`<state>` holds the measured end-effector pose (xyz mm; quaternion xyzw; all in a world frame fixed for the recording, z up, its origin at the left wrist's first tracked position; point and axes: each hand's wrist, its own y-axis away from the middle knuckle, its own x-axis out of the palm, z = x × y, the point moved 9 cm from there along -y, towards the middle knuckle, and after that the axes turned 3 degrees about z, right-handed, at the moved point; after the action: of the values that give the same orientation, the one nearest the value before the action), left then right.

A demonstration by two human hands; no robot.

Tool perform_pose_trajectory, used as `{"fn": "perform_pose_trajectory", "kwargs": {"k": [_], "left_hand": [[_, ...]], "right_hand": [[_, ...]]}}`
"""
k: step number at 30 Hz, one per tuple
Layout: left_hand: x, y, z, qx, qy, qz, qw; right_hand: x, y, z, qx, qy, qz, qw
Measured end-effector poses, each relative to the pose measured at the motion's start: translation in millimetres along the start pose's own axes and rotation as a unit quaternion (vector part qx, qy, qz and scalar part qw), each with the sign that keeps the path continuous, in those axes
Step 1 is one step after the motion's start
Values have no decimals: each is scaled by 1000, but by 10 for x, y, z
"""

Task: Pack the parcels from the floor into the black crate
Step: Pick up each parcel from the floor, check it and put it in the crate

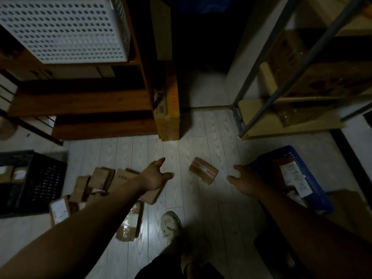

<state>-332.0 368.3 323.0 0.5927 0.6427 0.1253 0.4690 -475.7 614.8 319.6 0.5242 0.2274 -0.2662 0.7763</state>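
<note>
Head view: left hand (pixel 156 175) and right hand (pixel 244 183) hovered empty, fingers apart, either side of a taped parcel (pixel 203 170) on the floor (pixel 201 210), likely set to scoop it. More parcels (pixel 104 184) lay heaped beside the black crate (pixel 34 182), handy for loading. Their white labels (pixel 59 210) were too blurred to read.

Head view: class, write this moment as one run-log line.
left hand: open, empty | right hand: open, empty | parcel: on floor between hands | black crate: far left

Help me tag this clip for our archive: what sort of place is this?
Probably a storeroom or parcel-sorting room: a metal rack loaded with cardboard boxes, parcels scattered on the floor, and a black crate and blue basket holding more.
</note>
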Motion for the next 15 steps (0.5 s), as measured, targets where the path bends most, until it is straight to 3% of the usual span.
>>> {"fn": "perform_pose_trajectory", "kwargs": {"k": [9, 15], "left_hand": [[698, -1585, 173, -50, -34, 38, 997], [1371, -2750, 581, -79, -11, 21, 997]], "right_hand": [[262, -1288, -371, 14, -14, 47, 999], [782, -2480, -750, -35, -33, 95, 994]]}}
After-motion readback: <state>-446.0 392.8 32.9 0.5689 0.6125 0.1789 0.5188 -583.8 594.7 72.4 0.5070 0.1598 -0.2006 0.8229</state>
